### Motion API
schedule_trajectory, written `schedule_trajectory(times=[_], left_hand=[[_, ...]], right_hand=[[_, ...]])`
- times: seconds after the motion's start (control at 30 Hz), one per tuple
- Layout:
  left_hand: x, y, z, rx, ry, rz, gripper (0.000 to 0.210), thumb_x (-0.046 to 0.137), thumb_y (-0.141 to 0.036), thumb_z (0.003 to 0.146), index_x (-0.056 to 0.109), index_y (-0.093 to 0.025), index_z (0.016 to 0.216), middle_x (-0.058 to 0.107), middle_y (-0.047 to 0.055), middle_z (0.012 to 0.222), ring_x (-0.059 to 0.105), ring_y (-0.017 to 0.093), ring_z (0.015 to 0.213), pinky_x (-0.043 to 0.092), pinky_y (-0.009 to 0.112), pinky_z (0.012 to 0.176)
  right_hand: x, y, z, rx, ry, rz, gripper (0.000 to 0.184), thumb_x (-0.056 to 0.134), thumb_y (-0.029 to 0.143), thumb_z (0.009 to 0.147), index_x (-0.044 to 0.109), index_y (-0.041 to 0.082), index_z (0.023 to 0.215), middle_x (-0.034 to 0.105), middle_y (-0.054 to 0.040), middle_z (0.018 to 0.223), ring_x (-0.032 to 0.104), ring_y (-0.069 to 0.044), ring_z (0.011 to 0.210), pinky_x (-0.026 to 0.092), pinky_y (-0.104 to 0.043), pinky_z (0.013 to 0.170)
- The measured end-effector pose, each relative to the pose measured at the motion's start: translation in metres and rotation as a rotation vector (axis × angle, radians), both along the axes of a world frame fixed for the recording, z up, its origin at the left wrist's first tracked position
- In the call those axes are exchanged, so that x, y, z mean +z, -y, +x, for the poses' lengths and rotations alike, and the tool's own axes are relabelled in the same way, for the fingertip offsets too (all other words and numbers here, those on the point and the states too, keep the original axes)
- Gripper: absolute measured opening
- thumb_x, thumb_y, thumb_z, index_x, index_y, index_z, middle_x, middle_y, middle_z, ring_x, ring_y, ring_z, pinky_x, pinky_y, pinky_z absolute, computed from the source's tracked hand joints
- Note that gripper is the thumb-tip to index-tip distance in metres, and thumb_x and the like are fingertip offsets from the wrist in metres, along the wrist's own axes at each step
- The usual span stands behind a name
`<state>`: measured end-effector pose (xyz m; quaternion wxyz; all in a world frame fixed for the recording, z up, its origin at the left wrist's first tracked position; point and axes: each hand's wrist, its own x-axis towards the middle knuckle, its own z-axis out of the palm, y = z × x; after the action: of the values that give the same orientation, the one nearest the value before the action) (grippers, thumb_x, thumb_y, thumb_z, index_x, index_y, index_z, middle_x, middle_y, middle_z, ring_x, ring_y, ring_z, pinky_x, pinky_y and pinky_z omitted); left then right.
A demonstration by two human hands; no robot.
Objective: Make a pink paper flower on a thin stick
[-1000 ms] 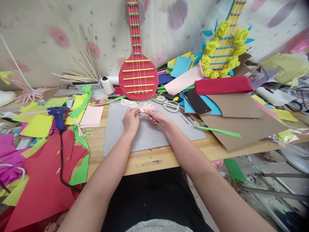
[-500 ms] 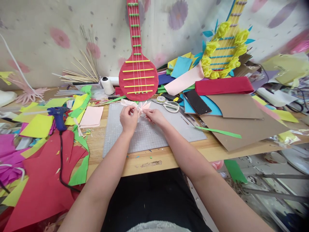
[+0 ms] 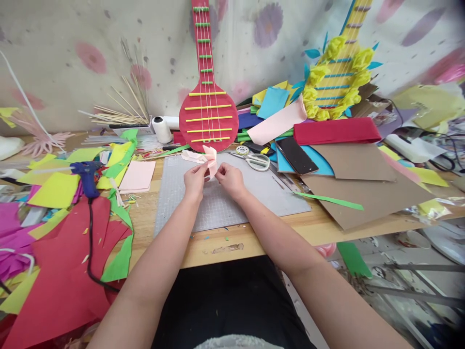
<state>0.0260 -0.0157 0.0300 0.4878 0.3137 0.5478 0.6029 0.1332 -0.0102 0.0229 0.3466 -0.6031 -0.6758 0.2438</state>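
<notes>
A pale pink paper flower (image 3: 210, 158) with pointed petals stands upright between my two hands, above the grey cutting mat (image 3: 178, 208). My left hand (image 3: 195, 183) pinches it low on its left side. My right hand (image 3: 230, 181) has its fingers closed at the flower's lower right edge; the fingertips partly hide what they grip. Just behind my left hand, another pale pink paper piece (image 3: 192, 156) lies on the mat. Scissors (image 3: 257, 162) with pale handles rest on the mat to the right of my right hand.
A red paper lute (image 3: 209, 118) leans at the back, a yellow flowered one (image 3: 334, 80) to its right. Left lie a pink paper stack (image 3: 137, 176) and a blue glue gun (image 3: 88, 177) with its cord. Brown cardboard (image 3: 363, 198) and a phone (image 3: 297, 155) lie right.
The flower has turned and risen slightly, its petals now pointing up. My right hand has drawn its fingers in and shifted from the petals to the flower's lower edge.
</notes>
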Motion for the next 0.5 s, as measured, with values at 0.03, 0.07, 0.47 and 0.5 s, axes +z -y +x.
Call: schedule_trajectory(times=[0.03, 0.07, 0.47, 0.5], left_hand=[[0.0, 0.0, 0.0, -0.002, 0.01, 0.005, 0.025, 0.071, -0.036, 0.056, 0.069, -0.014, 0.069, 0.067, 0.006, 0.072, 0.059, 0.013, 0.064, 0.041, 0.022, 0.056], [-0.001, -0.001, 0.0, -0.001, 0.02, 0.011, 0.025, 0.072, -0.035, 0.054, 0.069, -0.015, 0.069, 0.066, 0.005, 0.071, 0.057, 0.012, 0.062, 0.04, 0.022, 0.055], [-0.007, -0.007, -0.009, -0.027, -0.059, -0.012, 0.023, 0.07, -0.034, 0.052, 0.07, -0.016, 0.067, 0.063, 0.002, 0.063, 0.053, 0.011, 0.059, 0.04, 0.023, 0.055], [-0.007, -0.007, -0.008, -0.037, -0.072, -0.008, 0.024, 0.07, -0.035, 0.053, 0.07, -0.016, 0.067, 0.063, 0.002, 0.063, 0.053, 0.012, 0.059, 0.039, 0.023, 0.055]], right_hand=[[-0.001, 0.0, 0.0, 0.008, -0.009, 0.003, 0.016, 0.05, 0.027, 0.076, 0.051, 0.018, 0.063, 0.057, 0.0018, 0.059, 0.049, -0.01, 0.057, 0.033, -0.023, 0.059], [-0.002, -0.001, 0.0, 0.021, -0.021, 0.004, 0.017, 0.049, 0.028, 0.076, 0.05, 0.018, 0.062, 0.056, 0.0018, 0.059, 0.049, -0.01, 0.057, 0.033, -0.024, 0.059], [0.003, -0.018, 0.02, 0.243, -0.458, 0.085, 0.022, 0.061, 0.033, 0.064, 0.053, 0.017, 0.078, 0.058, -0.001, 0.082, 0.048, -0.01, 0.067, 0.04, -0.026, 0.067], [0.002, -0.018, 0.019, 0.233, -0.457, 0.084, 0.022, 0.061, 0.034, 0.064, 0.054, 0.017, 0.076, 0.057, -0.0009, 0.08, 0.046, -0.01, 0.065, 0.039, -0.026, 0.066]])
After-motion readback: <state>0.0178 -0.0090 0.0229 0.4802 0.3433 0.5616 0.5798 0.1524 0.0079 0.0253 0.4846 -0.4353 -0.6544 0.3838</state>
